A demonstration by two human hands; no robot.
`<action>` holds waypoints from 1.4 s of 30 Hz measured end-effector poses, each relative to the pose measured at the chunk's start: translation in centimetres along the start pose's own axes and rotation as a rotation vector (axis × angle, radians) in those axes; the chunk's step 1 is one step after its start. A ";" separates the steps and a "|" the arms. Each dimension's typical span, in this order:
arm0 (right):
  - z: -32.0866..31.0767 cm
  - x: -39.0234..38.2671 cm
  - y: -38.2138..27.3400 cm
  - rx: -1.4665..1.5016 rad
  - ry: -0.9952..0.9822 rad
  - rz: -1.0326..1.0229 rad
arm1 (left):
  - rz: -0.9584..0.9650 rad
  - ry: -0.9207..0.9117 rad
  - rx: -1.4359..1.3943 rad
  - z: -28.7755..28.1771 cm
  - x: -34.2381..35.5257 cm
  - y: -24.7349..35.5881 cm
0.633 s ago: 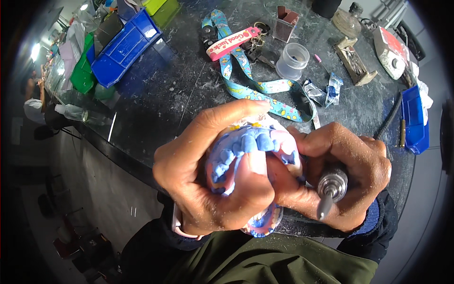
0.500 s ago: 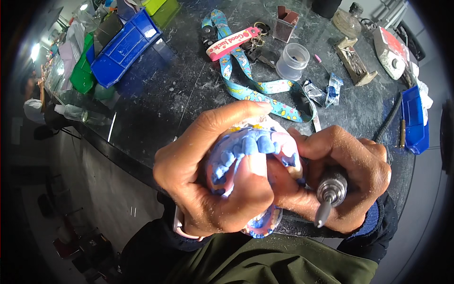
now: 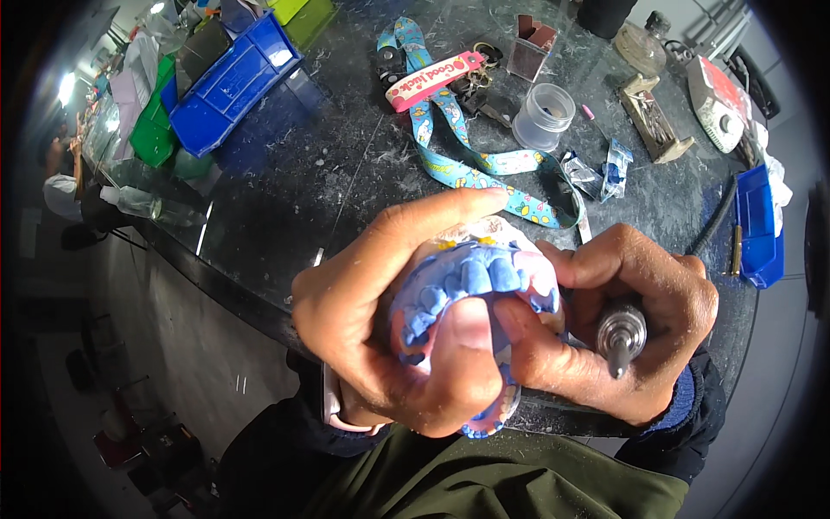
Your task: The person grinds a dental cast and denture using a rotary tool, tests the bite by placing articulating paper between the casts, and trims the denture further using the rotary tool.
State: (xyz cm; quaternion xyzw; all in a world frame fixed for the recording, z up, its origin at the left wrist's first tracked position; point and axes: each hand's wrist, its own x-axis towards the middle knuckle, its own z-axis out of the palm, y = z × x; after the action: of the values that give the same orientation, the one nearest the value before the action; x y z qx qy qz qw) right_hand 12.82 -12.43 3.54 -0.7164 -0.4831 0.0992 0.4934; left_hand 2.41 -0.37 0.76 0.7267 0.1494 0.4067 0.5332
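Observation:
My left hand (image 3: 380, 303) is closed round a dental model (image 3: 484, 272) with blue teeth, pink patches and a whitish base. Its thumb presses inside the arch behind the front teeth; the forefinger reaches over the far side. My right hand (image 3: 640, 303) has its thumb and forefinger on the model's right end. Curled fingers of that same hand grip a metal rotary handpiece (image 3: 621, 333), its tip pointing toward me. Partly hidden under my left hand, a second dental model (image 3: 497, 413) with blue and tooth-coloured teeth shows near the table's edge.
Beyond my hands lie a blue patterned lanyard (image 3: 458, 173) with keys, a clear jar (image 3: 544, 117), torn foil packets (image 3: 616, 169) and a wooden bur holder (image 3: 653, 117). Blue bins stand at far left (image 3: 233, 82) and right (image 3: 759, 225). A white-and-red control box (image 3: 718, 104) sits far right.
The model has tilted and shifted slightly right and down in my hands. My left thumb has drawn back off the front teeth. The handpiece has turned, its tip now swung rightward and up.

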 end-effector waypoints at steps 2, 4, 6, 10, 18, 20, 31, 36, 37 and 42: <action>0.1 -0.2 0.1 0.014 0.013 0.017 | 0.010 -0.009 0.008 -0.1 0.1 -0.4; 0.0 -0.1 0.1 0.032 0.028 0.034 | 0.150 -0.058 0.046 -0.4 0.3 -1.1; -0.3 0.1 0.0 -0.021 0.005 -0.004 | 0.121 -0.066 0.090 -0.5 0.3 -0.5; 0.1 0.2 -0.8 -0.083 0.018 -0.026 | 0.131 0.022 0.106 -0.2 -0.1 -0.6; 0.1 0.5 -0.2 -0.046 -0.013 0.012 | 0.025 -0.053 0.049 -0.7 0.1 -0.3; -0.1 0.5 -0.1 0.057 -0.025 0.148 | -0.023 -0.086 0.016 -0.6 0.1 -0.3; 0.7 1.6 -0.1 0.309 -0.087 0.053 | 0.334 0.017 0.103 0.1 -0.6 -2.5; 2.4 1.2 1.9 0.381 0.075 -0.286 | 0.224 -0.073 0.150 -0.4 -0.5 -1.3; 2.4 1.5 2.1 0.385 0.070 -0.285 | 0.220 -0.070 0.153 -0.5 -0.5 -1.2; 1.7 1.9 2.9 0.381 -0.017 -0.317 | 0.234 -0.069 0.196 -0.6 -0.6 -1.3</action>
State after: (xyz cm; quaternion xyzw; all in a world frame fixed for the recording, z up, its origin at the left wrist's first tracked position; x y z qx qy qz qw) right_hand 14.41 -10.00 1.01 -0.5247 -0.5662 0.1157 0.6251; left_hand 1.87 0.11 -0.63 0.8012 0.0844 0.4242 0.4136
